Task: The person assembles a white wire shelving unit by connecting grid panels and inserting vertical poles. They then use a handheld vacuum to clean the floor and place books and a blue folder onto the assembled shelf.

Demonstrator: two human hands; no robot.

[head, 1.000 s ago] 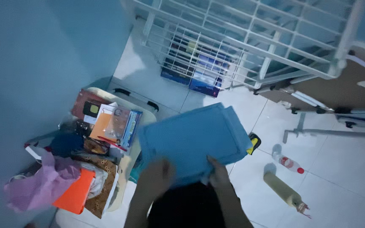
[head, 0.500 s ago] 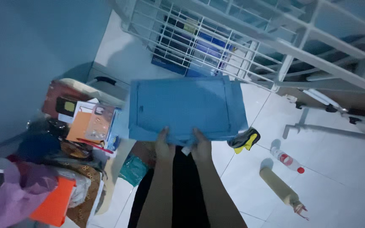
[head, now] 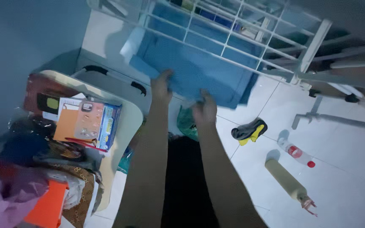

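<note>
A folded blue cloth (head: pixel 199 69) lies flat under the white wire rack (head: pixel 233 38), its near edge sticking out toward me. My left hand (head: pixel 161 86) rests on the cloth's near left part, fingers spread on top. At the near edge of the cloth is my right hand (head: pixel 204 110), fingers curled against it. Both forearms reach forward from the bottom of the view, over dark clothing.
A cream table (head: pixel 125 122) at the left holds an orange and blue box (head: pixel 85 122), bags and an orange sheet (head: pixel 47 207). On the white tile floor lie a black and yellow object (head: pixel 249 130), a small bottle (head: pixel 295 152) and a beige tube (head: pixel 286 181).
The blue cloth has moved forward from in front of me to under the wire rack. My arms have stretched out with it, and the view has tipped closer to the rack.
</note>
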